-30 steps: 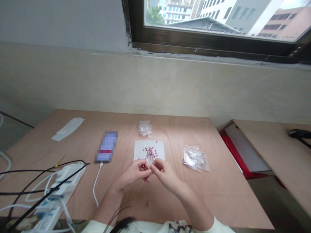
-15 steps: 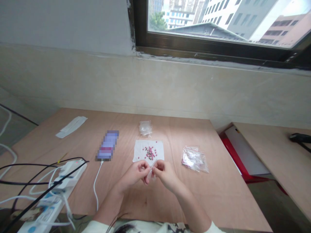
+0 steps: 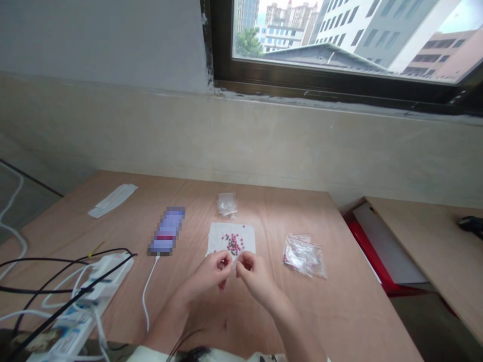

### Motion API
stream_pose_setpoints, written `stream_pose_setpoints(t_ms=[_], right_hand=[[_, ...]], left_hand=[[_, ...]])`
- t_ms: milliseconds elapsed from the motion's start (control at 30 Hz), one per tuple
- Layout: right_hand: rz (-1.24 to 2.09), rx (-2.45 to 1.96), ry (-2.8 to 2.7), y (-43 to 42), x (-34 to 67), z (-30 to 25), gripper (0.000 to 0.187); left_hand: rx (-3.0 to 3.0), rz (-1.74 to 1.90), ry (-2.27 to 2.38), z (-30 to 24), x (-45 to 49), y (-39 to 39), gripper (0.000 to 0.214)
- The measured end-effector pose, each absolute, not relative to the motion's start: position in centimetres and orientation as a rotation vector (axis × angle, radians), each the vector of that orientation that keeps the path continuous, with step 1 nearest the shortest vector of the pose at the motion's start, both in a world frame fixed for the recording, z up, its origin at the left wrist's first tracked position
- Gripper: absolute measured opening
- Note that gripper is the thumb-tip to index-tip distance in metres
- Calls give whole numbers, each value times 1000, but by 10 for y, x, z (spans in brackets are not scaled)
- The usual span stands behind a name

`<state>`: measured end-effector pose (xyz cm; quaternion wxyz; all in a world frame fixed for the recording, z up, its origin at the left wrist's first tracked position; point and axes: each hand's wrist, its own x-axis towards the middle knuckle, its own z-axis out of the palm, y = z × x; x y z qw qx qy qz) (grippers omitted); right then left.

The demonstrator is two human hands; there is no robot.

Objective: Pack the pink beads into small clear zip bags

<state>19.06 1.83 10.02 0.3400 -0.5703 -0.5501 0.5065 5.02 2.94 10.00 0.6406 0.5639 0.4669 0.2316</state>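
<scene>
My left hand [image 3: 209, 274] and my right hand [image 3: 253, 274] meet fingertip to fingertip just above the wooden table [image 3: 339, 311], both pinched shut on something small and pale that I cannot make out. Right behind them lies a white paper square [image 3: 221, 236] with several small pink beads [image 3: 234, 243] scattered on it. A small clear plastic bag [image 3: 227, 204] lies beyond the paper.
A clear bag of pink beads [image 3: 304, 255] lies to the right. A phone [image 3: 167, 237] with a white cable sits to the left, then a power strip [image 3: 90, 296] with black and white cords. A folded white paper [image 3: 112, 199] lies far left. A red-edged board [image 3: 381, 251] leans beside the table.
The hands stay pinched together in front of the paper, shifted slightly. The camera has tilted up a little, showing more window.
</scene>
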Motion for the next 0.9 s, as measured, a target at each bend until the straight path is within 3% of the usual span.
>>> stream_pose_setpoints(t_ms=[133, 433, 533, 600, 767, 900], right_hand=[[1399, -1409, -1536, 20, 191, 105, 14], [1178, -1732, -1448, 31, 199, 100, 18], [1128, -1715, -1483, 35, 194, 96, 11], [1173, -1643, -1490, 40, 190, 90, 2], [1293, -1639, -1324, 51, 190, 74, 17], [1498, -1558, -1096, 54, 194, 74, 17]], left_hand=[[1340, 353, 1005, 104, 46, 36, 21], [1636, 662, 1305, 93, 46, 49, 22], [1720, 652, 1286, 95, 54, 50, 22], [1753, 655, 1266, 99, 59, 48, 23], [1727, 656, 1205, 107, 56, 42, 24], [1404, 796, 1352, 93, 38, 42, 19]])
